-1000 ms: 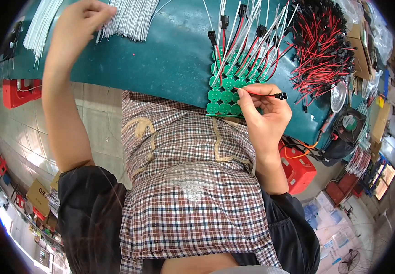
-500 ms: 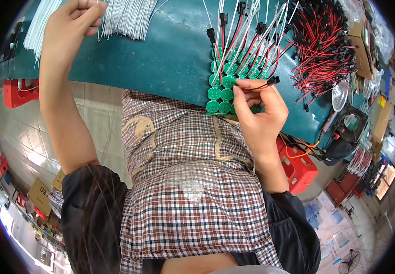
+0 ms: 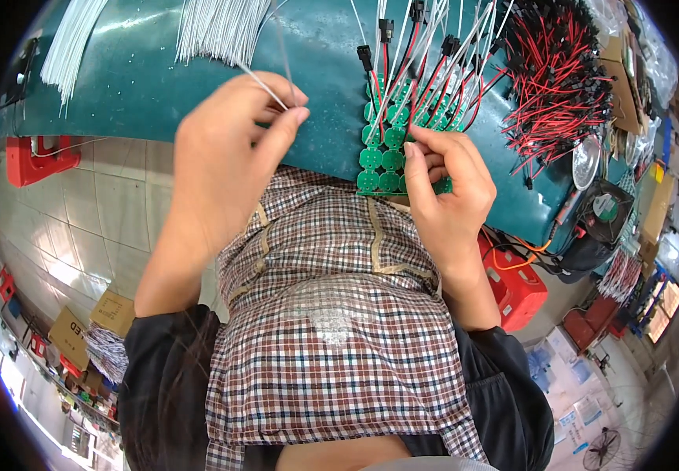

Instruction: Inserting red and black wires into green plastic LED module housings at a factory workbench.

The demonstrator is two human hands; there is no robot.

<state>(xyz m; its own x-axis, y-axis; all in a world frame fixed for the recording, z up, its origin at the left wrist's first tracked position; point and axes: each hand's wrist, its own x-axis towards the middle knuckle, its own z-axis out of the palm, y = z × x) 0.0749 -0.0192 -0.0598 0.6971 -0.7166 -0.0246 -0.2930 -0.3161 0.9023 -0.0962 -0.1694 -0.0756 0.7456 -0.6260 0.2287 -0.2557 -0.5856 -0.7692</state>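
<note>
My left hand (image 3: 241,137) is over the near part of the table, left of the green boards, with a thin white wire (image 3: 264,85) pinched between thumb and fingers. At the table's front edge lies a panel of small green circuit boards (image 3: 370,160). White wires and red-and-black leads with black connectors (image 3: 386,30) stand up from its farther rows. My right hand (image 3: 455,169) covers the panel's near right part. Its thumb and forefinger are closed on a red-and-black wire lead (image 3: 412,110) that rises from the fingertips.
Two bundles of white wires (image 3: 223,30) lie at the back left of the green table (image 3: 143,94). A large pile of red-and-black connector leads (image 3: 559,94) sits to the right. Beyond it are a soldering iron (image 3: 567,206) and a small fan (image 3: 605,209). Red stools (image 3: 512,286) stand below.
My left hand has come from the wire bundles toward the boards, bringing a white wire. The lead at my right hand has swung from pointing right to upright; that hand stays over the panel.
</note>
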